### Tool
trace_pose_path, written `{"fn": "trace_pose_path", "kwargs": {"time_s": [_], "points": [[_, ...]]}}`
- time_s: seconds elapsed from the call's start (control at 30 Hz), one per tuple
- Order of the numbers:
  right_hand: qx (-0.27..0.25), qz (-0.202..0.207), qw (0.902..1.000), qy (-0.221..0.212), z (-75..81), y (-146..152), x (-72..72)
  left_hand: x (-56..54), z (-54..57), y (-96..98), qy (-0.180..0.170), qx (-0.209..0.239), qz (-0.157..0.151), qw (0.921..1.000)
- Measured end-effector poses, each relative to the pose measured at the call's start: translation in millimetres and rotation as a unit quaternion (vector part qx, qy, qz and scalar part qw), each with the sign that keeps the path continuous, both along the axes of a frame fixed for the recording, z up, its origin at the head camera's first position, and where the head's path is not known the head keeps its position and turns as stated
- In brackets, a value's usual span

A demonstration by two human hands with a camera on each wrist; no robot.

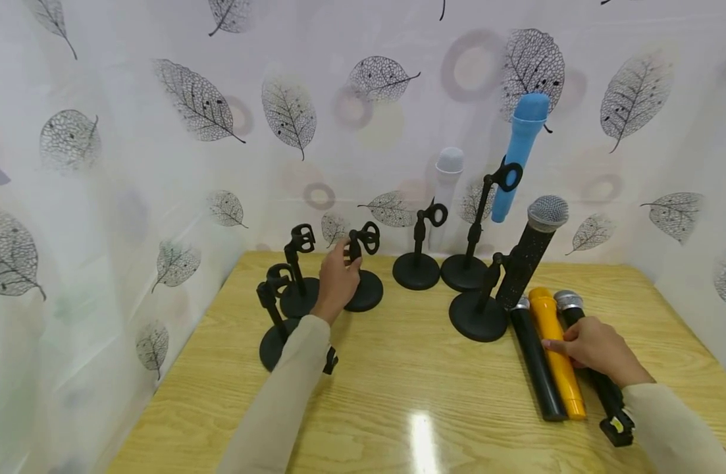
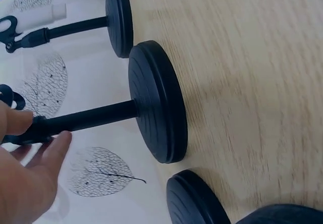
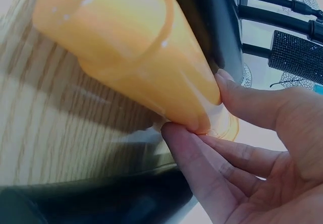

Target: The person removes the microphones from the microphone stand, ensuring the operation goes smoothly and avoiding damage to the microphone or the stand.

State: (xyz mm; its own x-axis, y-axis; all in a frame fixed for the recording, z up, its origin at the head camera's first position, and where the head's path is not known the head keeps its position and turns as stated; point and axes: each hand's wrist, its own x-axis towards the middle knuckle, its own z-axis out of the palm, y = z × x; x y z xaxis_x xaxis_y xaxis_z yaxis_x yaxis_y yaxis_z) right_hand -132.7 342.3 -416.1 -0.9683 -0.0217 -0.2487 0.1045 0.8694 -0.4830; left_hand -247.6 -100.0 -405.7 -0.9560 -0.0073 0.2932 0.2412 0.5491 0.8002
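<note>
My left hand (image 1: 339,283) grips the upper post of a black desktop microphone stand (image 1: 365,293). In the left wrist view, thumb and fingers close round the stand's post (image 2: 101,117) just below its clip, with the round base upright on the table. My right hand (image 1: 599,349) pinches a yellow-orange microphone (image 1: 567,388) at mid-body, thumb on one side and fingertips on the other, as the right wrist view shows of the microphone (image 3: 146,57). Black microphones lie on either side of it, one left (image 1: 537,368) and one right (image 1: 570,303), the latter partly hidden beneath my hand.
Two stands with bare clips, one behind (image 1: 300,297) and one nearer (image 1: 272,345), are left of my left hand. Right of it, three stands hold a white microphone (image 1: 449,164), a blue microphone (image 1: 519,145) and a glittery black microphone (image 1: 527,260). A leaf-patterned curtain (image 1: 363,158) backs the wooden table (image 1: 398,368).
</note>
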Motion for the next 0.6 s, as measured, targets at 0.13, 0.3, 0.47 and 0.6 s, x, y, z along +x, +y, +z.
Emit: {"fn": "trace_pose_path", "kwargs": {"time_s": [0.13, 0.3, 0.47, 0.6], "points": [[0.005, 0.002, 1.0000, 0.000, 0.6, -0.1, 0.8, 12.3, 0.4, -0.4, -0.032, -0.028, 0.004, 0.9991], [-0.005, 0.002, 1.0000, 0.001, 5.6, 2.8, 1.4, 29.2, -4.6, -2.8, -0.042, -0.061, 0.009, 0.9972], [-0.028, -0.004, 0.9996, 0.004, 16.7, 10.9, 6.9, 42.4, -7.1, -0.9, -0.039, -0.096, -0.062, 0.9927], [-0.023, -0.016, 0.9994, 0.022, 24.9, 13.4, 15.3, 45.1, -2.1, 10.0, -0.051, -0.106, -0.138, 0.9835]]}}
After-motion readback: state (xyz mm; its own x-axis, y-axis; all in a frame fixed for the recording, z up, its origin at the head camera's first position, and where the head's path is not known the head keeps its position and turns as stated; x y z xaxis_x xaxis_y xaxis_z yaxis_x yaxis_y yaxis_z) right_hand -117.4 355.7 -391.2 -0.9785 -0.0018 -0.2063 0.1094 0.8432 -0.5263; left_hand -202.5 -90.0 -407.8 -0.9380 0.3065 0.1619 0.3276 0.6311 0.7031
